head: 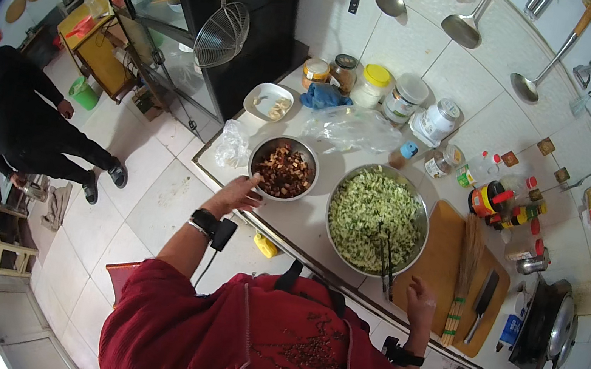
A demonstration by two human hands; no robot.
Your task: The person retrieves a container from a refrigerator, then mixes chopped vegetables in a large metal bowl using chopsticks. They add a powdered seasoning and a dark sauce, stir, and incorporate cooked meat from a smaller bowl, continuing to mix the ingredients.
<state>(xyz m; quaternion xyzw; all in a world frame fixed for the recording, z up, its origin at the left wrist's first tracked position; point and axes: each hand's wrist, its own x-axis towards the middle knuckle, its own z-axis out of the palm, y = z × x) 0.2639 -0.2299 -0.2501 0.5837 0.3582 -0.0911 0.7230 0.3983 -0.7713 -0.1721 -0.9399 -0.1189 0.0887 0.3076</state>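
My left hand is at the lower left rim of a metal bowl of diced brown food; whether it touches the rim cannot be told. Nothing shows in its fingers. Just right of a large metal bowl, over the near edge of the wooden cutting board, my right hand is held with fingers partly curled and nothing seen in them. Chopped green vegetables fill the large bowl, and black chopsticks lean out over its near rim. A straw brush and a cleaver lie on the board.
Jars, a plastic bag and a white dish with pale pieces stand along the counter's back. Sauce bottles and a dark pan are to the right. Ladles hang on the tiled wall. A person stands at the far left.
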